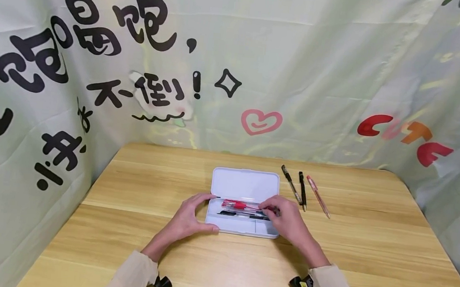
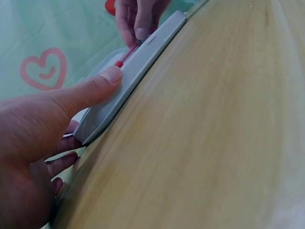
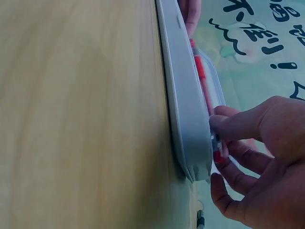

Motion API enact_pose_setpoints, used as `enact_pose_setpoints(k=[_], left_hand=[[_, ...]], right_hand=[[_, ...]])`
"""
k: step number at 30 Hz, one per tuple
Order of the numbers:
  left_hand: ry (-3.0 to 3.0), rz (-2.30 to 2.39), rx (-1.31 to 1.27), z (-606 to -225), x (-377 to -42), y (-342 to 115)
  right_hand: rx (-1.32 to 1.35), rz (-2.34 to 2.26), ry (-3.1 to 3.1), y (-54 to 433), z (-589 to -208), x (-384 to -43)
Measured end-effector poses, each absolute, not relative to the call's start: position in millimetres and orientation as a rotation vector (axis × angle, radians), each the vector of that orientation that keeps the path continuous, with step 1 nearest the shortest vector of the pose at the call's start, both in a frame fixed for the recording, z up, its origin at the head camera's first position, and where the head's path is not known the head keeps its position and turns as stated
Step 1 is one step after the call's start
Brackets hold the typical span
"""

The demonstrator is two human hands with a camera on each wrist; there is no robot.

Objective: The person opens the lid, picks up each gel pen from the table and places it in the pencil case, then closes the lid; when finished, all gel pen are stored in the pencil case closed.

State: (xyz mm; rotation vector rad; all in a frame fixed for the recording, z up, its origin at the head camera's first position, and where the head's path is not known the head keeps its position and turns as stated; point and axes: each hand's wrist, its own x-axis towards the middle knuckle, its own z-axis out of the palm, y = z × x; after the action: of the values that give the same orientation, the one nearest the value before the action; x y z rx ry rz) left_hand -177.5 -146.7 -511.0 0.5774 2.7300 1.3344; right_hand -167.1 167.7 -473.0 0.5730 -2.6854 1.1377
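A white pencil case (image 1: 245, 184) lies on the table with its lid folded back. My left hand (image 1: 185, 216) holds its left end, thumb on the front edge and fingers toward the back corner. At the right end, my right hand (image 1: 287, 218) pinches a red pen (image 3: 200, 69) between thumb and fingers. That pen lies lengthwise over the long compartment, its far end hidden by the fingers in the head view. Below it in the same compartment are black pens (image 1: 230, 213). The front compartments (image 1: 231, 224) of the case show bare white plastic.
On the wooden table (image 1: 227, 271), right of the case, lie two black pens (image 1: 291, 184) (image 1: 302, 191) and a pink pen (image 1: 318, 196). A printed curtain (image 1: 314, 69) hangs behind the table's back edge and along its sides.
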Motion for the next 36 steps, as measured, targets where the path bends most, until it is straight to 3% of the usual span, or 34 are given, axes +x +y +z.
enact_pose_setpoints(k=[20,28,36], left_hand=[[2.717,1.336,0.577,-508,-177,-146],[2.712,1.354,0.596,-508,-177,-145],[2.719,1.351,0.596,-510,-176,-147]], right_hand=[[0.524,1.047,-2.787,167,-470,-169],[0.480,1.085,-2.640,195,-464,-174],[0.221,1.098,-2.567,235,-460,-180]])
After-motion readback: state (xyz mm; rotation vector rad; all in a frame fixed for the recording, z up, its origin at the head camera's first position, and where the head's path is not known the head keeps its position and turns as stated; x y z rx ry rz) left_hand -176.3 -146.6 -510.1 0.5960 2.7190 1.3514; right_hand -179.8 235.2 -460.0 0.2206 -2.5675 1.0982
